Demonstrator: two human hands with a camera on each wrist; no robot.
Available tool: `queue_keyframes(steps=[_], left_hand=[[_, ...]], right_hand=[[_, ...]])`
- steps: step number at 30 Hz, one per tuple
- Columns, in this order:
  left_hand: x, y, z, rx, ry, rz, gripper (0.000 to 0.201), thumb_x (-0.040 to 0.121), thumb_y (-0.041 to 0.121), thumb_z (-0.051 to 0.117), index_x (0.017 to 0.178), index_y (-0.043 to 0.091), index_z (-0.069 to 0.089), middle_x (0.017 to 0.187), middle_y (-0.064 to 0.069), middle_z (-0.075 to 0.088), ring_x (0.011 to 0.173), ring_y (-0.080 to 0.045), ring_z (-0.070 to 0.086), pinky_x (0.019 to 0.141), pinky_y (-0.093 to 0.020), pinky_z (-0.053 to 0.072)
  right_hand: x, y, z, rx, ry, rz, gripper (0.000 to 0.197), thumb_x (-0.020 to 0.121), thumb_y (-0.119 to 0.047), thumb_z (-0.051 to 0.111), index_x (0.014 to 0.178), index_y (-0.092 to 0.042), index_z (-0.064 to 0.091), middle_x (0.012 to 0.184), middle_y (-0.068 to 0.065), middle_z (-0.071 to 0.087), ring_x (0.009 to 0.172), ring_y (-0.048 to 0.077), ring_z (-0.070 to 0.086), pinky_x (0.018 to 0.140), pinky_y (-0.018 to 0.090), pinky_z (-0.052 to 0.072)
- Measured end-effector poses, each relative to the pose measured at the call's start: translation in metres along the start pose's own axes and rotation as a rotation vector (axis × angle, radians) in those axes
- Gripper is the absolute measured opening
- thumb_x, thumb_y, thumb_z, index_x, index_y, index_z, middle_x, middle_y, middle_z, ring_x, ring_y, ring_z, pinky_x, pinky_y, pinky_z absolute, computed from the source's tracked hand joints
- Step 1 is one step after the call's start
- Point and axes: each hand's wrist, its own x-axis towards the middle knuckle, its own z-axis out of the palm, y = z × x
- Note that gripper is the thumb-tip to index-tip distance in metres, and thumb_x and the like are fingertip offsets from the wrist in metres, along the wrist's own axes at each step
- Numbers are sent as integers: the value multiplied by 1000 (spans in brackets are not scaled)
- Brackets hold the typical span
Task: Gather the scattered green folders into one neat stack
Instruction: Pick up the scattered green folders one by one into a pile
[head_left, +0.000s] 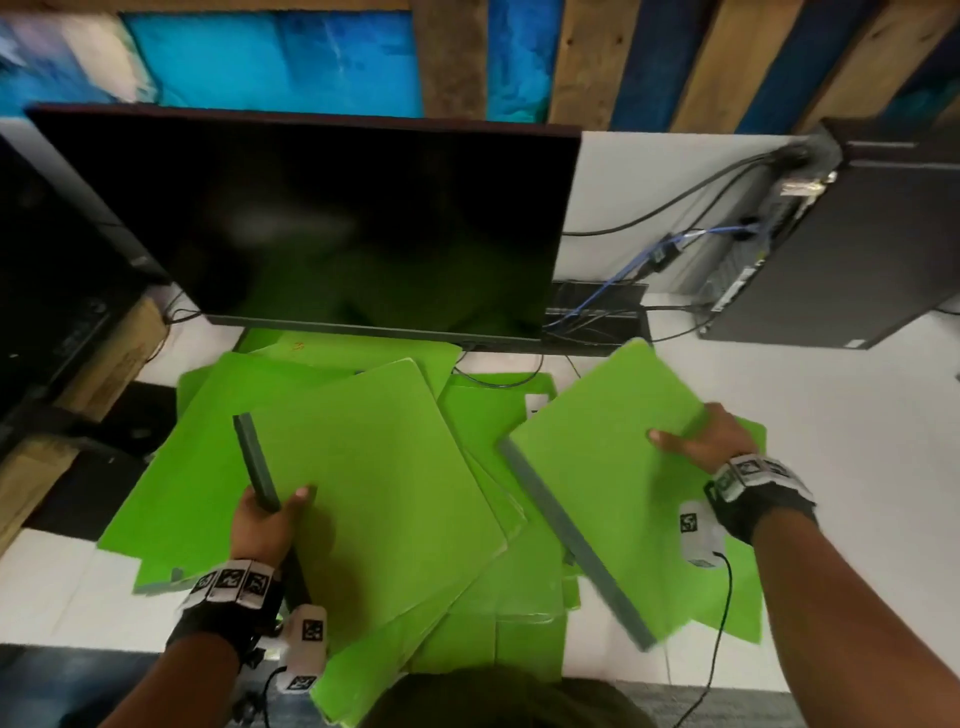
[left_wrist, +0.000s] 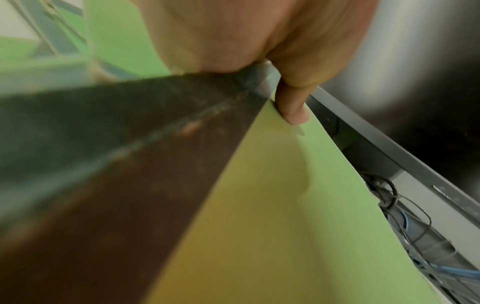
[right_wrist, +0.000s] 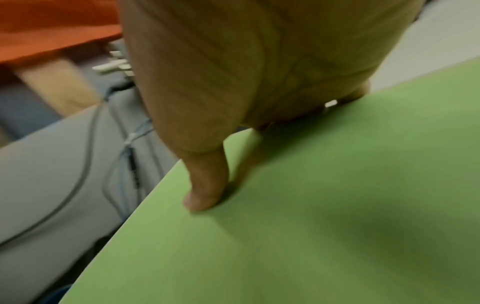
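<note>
We are holding 2 folders: our left hand (head_left: 267, 525) is gripping the left folder (head_left: 374, 488) by its spine, our right hand (head_left: 698, 439) is pinching the right folder (head_left: 597, 467), tilted, spine facing left toward the pile (head_left: 483, 639)

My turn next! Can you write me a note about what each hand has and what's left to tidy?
Left hand: grips the dark spine of the left folder, thumb on its cover.
Right hand: holds the right folder by its edge, tilted above the pile.
Other green folders lie fanned and overlapping on the white desk in front of the monitor.
Done: no neat stack.
Left: square all folders into one stack.
</note>
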Motion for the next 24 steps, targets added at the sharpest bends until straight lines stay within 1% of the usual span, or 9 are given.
queue_keyframes(steps=[3,5,7,13,15,17,19,21,24], left_hand=[[1,8,18,33,-42,13,34,79,25,78,89,0,57,79,-22,67,66,-32,66,60,-41,54],[1,9,30,75,-71,9,36,79,26,78,90,1,56,83,-24,67,72,-35,66,65,-46,55],[0,13,39,128,-83,4,37,81,24,76,97,-3,56,88,-23,64,77,-33,61,69,-45,52],[1,19,42,212,-92,-24,52,84,25,73,118,-10,53,112,-28,63,100,-41,61,80,-45,48],[-1,21,42,216,-91,-25,53,84,23,73,119,-10,52,114,-29,62,103,-42,60,81,-45,48],[-3,23,43,211,-85,-28,52,84,22,73,119,-10,51,115,-29,62,104,-42,60,82,-46,48],[-5,24,44,205,-82,-28,51,85,22,72,119,-10,51,114,-29,61,103,-42,60,82,-46,47],[-7,25,43,198,-90,-26,51,85,21,72,120,-9,51,115,-28,61,103,-41,60,82,-45,47],[-8,27,41,176,-104,-32,52,85,20,72,123,-7,50,117,-26,61,106,-40,59,84,-43,47]], right_hand=[[-2,57,4,221,-28,332,110,50,-69,75,132,-1,46,126,22,58,108,37,60,93,46,48],[-7,81,21,181,26,542,118,56,-75,67,140,-1,31,139,23,45,120,41,51,99,52,42],[-14,86,35,80,61,614,116,59,-82,57,141,-4,31,139,20,39,125,40,44,100,55,39],[-28,60,47,-26,93,636,106,61,-63,75,134,2,33,132,20,38,125,36,37,100,52,38],[-15,80,52,85,83,660,113,47,-63,83,129,0,38,126,21,46,118,38,46,95,53,43],[-10,103,54,265,28,676,118,22,-61,89,119,-6,48,112,22,58,98,41,61,78,60,51],[-17,107,43,459,29,618,86,40,-46,92,108,-5,59,101,22,66,83,41,66,67,60,54],[-31,95,25,524,70,511,55,67,-39,80,106,-4,64,102,22,68,83,39,67,75,53,56],[-42,82,-2,614,211,353,43,80,-29,71,114,-4,63,110,20,67,93,36,64,86,45,52]])
